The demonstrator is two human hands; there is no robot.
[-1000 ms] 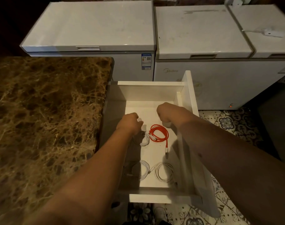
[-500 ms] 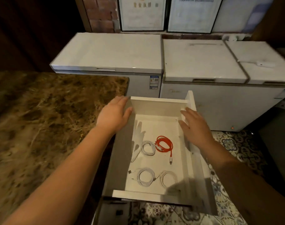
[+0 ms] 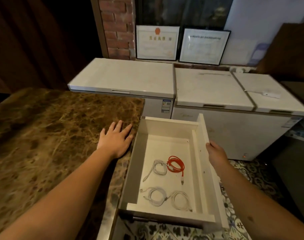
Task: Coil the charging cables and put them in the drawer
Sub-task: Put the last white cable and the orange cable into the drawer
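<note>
Four limp, light coiled cables (image 3: pixel 165 182) lie in our drawer (image 3: pixel 165 126); left hand (image 3: pixel 115 139) spread flat, right hand (image 3: pixel 215 153) seemingly gripping its front.

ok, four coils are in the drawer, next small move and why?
Probably push the drawer shut with the right hand, which sits at its front panel. All four coiled cables, the red cable and three white ones, lie inside, and the left hand rests flat on the marble counter, holding nothing.
</note>
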